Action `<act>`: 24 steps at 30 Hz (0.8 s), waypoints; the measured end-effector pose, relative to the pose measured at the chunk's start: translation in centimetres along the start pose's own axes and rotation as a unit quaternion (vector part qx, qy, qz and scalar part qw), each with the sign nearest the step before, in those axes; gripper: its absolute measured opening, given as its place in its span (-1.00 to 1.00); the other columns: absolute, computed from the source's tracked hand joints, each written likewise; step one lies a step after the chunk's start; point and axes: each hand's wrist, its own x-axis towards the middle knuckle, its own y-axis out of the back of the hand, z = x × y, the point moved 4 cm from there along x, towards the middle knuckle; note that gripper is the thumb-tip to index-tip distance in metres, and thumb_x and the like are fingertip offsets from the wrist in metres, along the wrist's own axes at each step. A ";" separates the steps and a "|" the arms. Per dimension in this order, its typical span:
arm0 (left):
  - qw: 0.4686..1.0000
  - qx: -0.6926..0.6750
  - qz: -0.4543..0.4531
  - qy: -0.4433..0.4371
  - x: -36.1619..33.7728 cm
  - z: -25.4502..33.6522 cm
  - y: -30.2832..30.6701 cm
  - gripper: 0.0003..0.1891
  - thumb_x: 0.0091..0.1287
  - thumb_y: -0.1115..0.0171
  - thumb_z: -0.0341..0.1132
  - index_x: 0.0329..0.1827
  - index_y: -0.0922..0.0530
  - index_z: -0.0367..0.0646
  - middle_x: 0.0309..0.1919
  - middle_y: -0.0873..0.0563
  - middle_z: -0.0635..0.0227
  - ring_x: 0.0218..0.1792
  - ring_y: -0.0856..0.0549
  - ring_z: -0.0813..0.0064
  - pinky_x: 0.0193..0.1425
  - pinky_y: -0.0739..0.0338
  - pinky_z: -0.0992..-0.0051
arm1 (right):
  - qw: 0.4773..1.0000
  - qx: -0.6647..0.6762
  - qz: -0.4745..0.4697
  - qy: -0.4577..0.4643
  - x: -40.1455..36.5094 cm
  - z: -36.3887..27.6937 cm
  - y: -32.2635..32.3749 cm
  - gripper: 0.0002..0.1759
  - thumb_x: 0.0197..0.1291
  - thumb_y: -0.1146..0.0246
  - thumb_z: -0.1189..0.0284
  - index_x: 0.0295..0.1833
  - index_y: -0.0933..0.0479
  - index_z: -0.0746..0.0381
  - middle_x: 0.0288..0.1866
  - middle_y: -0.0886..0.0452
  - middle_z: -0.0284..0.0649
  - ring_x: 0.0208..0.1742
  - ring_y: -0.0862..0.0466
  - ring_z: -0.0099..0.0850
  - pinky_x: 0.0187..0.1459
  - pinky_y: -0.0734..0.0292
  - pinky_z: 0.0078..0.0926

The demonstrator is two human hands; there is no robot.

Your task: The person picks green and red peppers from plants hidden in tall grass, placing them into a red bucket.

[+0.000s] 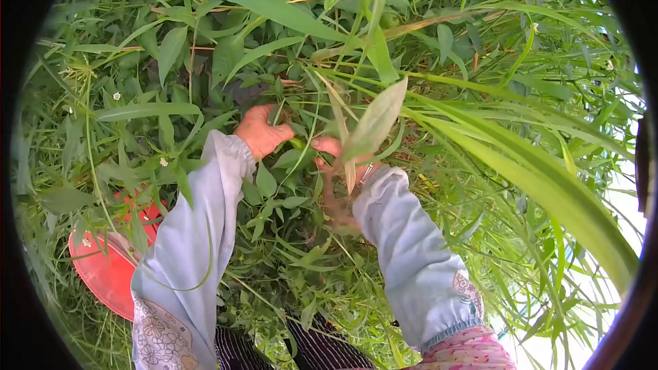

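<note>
Among the leafy green plants (266, 181), my left hand (262, 133) reaches in with its fingers closed at a stem. A small yellow-green piece (297, 142) shows at its fingertips, too small to name. Just to the right, my right hand (330, 146) faces it, thumb toward that piece and fingers curled in. A broad leaf (377, 118) and a dry blade in front hide much of this hand, so what it grips cannot be seen. A thin bracelet or band (367, 174) circles the right wrist. Light blue sleeve covers reach both wrists.
A red plastic container (103, 270) sits in the growth at the lower left, partly behind my left sleeve. Long grass blades (548, 185) arch across the right side close to the camera. Small white flowers (164, 162) dot the left. My dark striped trousers (240, 349) show below.
</note>
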 end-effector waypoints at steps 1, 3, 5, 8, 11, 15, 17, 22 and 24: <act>0.992 0.118 -0.003 0.043 0.3 -0.4 0.6 -0.81 -0.02 -0.23 -0.35 -0.32 -0.61 -0.18 -0.52 -0.63 0.28 -0.48 -0.59 0.43 -0.29 -0.49 0.47 | 1.000 -0.018 0.003 0.013 -0.2 -0.5 0.1 -0.63 0.07 -0.25 0.22 -0.09 -0.50 0.22 -0.35 -0.54 -0.32 -0.39 -0.49 -0.53 -0.39 -0.37 -0.59; 0.942 0.305 -0.007 0.139 -0.6 1.5 0.2 -0.73 -0.05 -0.23 -0.25 -0.30 -0.64 -0.19 -0.49 -0.66 0.15 -0.40 -0.65 0.27 -0.17 -0.51 0.40 | 0.998 -0.048 0.020 0.040 -0.8 -1.5 0.5 -0.65 0.05 -0.26 0.22 -0.12 -0.50 0.23 -0.36 -0.53 -0.32 -0.40 -0.48 -0.53 -0.39 -0.35 -0.59; 0.901 0.407 0.024 0.150 -2.2 3.9 -0.8 -0.67 -0.06 -0.21 -0.16 -0.32 -0.62 -0.23 -0.40 -0.66 0.03 -0.31 -0.64 0.06 -0.13 -0.51 0.30 | 0.995 -0.060 0.047 0.059 -1.6 -3.6 0.3 -0.67 0.04 -0.27 0.23 -0.16 -0.51 0.23 -0.37 -0.52 -0.32 -0.41 -0.47 -0.54 -0.39 -0.34 -0.60; 0.929 0.361 0.055 0.061 -4.3 7.5 -3.0 -0.76 -0.10 -0.26 -0.23 -0.50 -0.53 -0.25 -0.60 -0.59 0.17 -0.57 -0.58 0.29 -0.35 -0.46 0.39 | 0.998 -0.036 0.003 -0.058 -2.1 -4.6 0.4 -0.67 0.08 -0.23 0.24 -0.11 -0.51 0.23 -0.27 -0.55 -0.30 -0.34 -0.50 -0.51 -0.36 -0.43 -0.49; 0.924 0.379 0.003 0.050 -7.8 8.8 -7.2 -0.71 -0.03 -0.24 -0.20 -0.31 -0.55 -0.20 -0.37 -0.65 0.05 -0.26 -0.63 0.06 -0.16 -0.50 0.26 | 0.993 -0.038 0.073 0.088 -2.1 -1.6 2.7 -0.64 0.09 -0.25 0.33 0.00 -0.47 0.22 -0.21 -0.57 -0.25 -0.40 -0.53 -0.49 -0.51 -0.44 -0.54; 0.962 0.271 0.025 0.023 -7.9 4.7 -5.7 -0.78 -0.01 -0.23 -0.25 -0.33 -0.53 -0.16 -0.48 -0.61 0.13 -0.42 -0.58 0.14 -0.25 -0.47 0.30 | 0.970 0.188 0.151 0.005 -5.8 -3.1 4.7 -0.66 0.13 -0.24 0.26 0.00 -0.47 0.12 -0.32 -0.55 -0.33 -0.47 -0.49 -0.52 -0.52 -0.39 -0.57; 0.975 0.209 0.016 0.079 -7.8 2.1 -3.3 -0.79 -0.01 -0.23 -0.27 -0.34 -0.53 -0.16 -0.51 -0.60 0.16 -0.46 -0.56 0.22 -0.28 -0.46 0.35 | 0.942 0.268 0.197 0.040 -6.9 -1.5 8.7 -0.69 0.13 -0.25 0.27 -0.02 -0.48 0.10 -0.32 -0.55 -0.36 -0.47 -0.49 -0.57 -0.59 -0.36 -0.65; 0.976 0.193 0.007 0.106 -9.0 -0.9 -0.9 -0.82 0.00 -0.22 -0.29 -0.35 -0.54 -0.13 -0.55 -0.59 0.24 -0.51 -0.54 0.36 -0.30 -0.44 0.41 | 0.919 0.179 0.329 0.122 -8.2 -2.8 12.0 -0.66 0.13 -0.25 0.21 0.00 -0.48 0.08 -0.37 -0.52 -0.40 -0.55 -0.41 -0.63 -0.62 -0.28 -0.70; 0.977 0.190 0.006 0.099 -10.0 0.0 -1.4 -0.83 0.00 -0.21 -0.29 -0.35 -0.54 -0.12 -0.52 -0.60 0.24 -0.47 -0.57 0.32 -0.28 -0.45 0.39 | 0.933 0.132 0.318 0.103 -7.4 -4.6 11.1 -0.65 0.13 -0.26 0.21 0.00 -0.47 0.11 -0.40 -0.50 -0.39 -0.56 -0.40 -0.62 -0.57 -0.30 -0.68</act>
